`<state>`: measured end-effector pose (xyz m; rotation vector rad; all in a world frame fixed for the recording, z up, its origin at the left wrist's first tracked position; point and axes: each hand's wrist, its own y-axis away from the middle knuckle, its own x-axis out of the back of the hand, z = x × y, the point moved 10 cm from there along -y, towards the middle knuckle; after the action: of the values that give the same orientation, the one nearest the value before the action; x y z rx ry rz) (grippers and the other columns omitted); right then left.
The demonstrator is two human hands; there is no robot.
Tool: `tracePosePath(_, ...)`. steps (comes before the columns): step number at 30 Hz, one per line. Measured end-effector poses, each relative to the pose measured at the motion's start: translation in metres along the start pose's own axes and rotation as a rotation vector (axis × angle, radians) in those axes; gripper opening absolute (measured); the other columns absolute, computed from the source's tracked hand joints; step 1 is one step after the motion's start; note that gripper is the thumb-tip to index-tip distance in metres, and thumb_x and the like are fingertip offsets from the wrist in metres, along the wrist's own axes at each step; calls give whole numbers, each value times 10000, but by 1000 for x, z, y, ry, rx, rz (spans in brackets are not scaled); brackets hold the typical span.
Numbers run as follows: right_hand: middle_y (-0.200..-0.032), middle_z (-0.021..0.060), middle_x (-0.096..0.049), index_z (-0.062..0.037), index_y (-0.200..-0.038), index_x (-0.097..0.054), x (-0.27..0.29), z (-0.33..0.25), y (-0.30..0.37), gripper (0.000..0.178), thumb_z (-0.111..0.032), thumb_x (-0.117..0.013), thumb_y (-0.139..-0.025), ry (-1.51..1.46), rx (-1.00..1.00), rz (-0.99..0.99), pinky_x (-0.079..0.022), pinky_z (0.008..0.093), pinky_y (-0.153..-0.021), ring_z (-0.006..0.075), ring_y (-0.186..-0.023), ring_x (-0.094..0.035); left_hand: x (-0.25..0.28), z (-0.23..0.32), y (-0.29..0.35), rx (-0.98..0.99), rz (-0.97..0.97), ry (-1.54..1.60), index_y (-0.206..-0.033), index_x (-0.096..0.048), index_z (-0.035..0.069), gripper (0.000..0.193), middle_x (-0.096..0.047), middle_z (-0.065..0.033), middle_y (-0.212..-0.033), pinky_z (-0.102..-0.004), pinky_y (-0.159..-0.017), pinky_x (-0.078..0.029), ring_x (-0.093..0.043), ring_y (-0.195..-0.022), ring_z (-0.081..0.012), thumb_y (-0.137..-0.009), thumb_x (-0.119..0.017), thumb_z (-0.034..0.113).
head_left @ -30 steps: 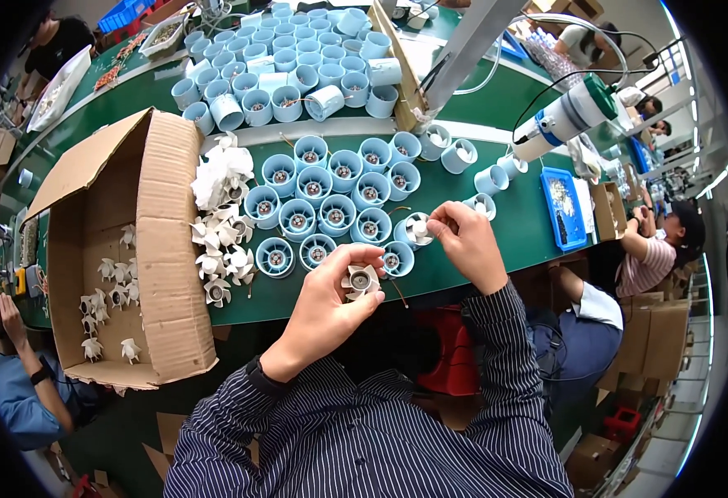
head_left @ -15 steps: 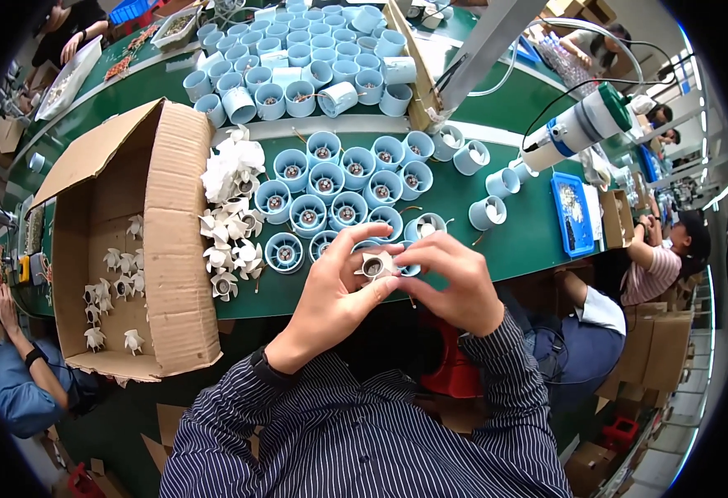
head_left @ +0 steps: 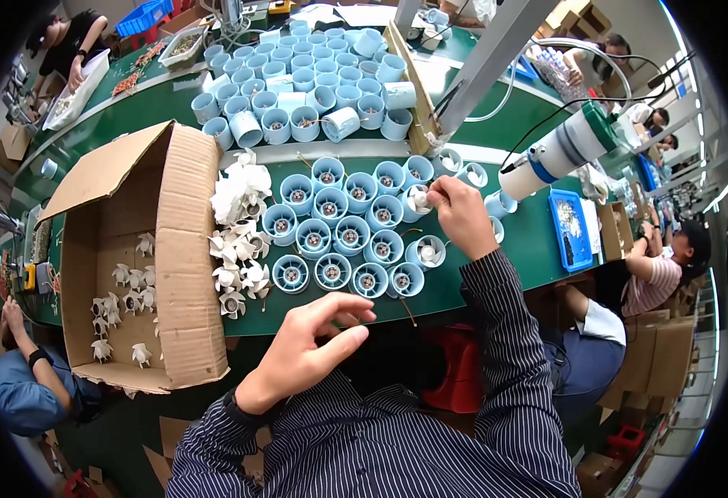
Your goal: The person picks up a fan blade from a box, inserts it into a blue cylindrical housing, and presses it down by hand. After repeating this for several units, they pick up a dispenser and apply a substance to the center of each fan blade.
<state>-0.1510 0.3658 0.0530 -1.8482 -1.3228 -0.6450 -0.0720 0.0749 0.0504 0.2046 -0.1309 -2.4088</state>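
Note:
My right hand [head_left: 467,217] pinches a white fan rotor [head_left: 418,197] at the mouth of a light-blue cylindrical housing, on the right side of the group; the fingertips partly hide the contact. Nearer me, my left hand [head_left: 307,344] hovers before the table edge, its fingers loosely curved and apart, with nothing in them. Several blue housings [head_left: 351,236] stand upright in front of my hands, with ribs and a small metal centre inside. One housing [head_left: 426,252] at the near right has a white rotor in it. Loose white rotors [head_left: 233,249] lie piled left of the housings.
An opened cardboard box [head_left: 190,266] at the left holds more rotors. Many blue housings [head_left: 302,79] crowd behind a pale rail. A white cylindrical device [head_left: 559,149] leans in from the right, near a blue tray [head_left: 571,231]. Co-workers sit at both sides.
Both hands were together around a white rotor near the table edge. My right hand has carried it forward to a housing. My left hand has let go and drawn back slightly.

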Motion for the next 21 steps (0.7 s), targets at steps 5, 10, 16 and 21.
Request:
tracePosePath(5, -893, 177, -754, 26, -962, -727, -13, 3, -9, 122, -94, -745, -953, 85, -4, -131, -549, 411, -752, 306, -807, -719, 23, 50, 66, -113, 90, -288, -1269, -708, -48, 324, -761, -167, -1175, -326, -851, -620, -762, -979, -216, -957, -719, 38)
tracePosePath(10, -878, 169, -740, 11, -923, -754, -9, -8, -12, 120, -109, -760, -930, -21, -13, -65, -548, 425, -763, 318, -812, -712, 45, 92, 116, -194, 164, -496, -1238, -715, -52, 341, -765, -181, -1132, -347, -832, -614, -756, -942, -244, -915, -747, 52)
tracePosePath(16, -871, 135, -696, -27, -891, -773, -14, -28, -16, 130, -156, -787, -908, 220, 158, -71, -557, 461, -778, 351, -833, -702, 82, 140, 161, -222, 416, -755, -1244, -699, -50, 326, -751, -153, -1077, -339, -812, -592, -732, -931, -214, -938, -697, 64)
tracePosePath(21, -895, 125, -687, -44, -898, -774, -24, -34, -4, 128, -171, -789, -909, 326, 223, 2, -560, 491, -787, 382, -885, -702, 137, 152, 174, -125, 608, -981, -1265, -681, -53, 322, -738, -135, -1060, -326, -816, -578, -724, -921, -200, -966, -679, 65)
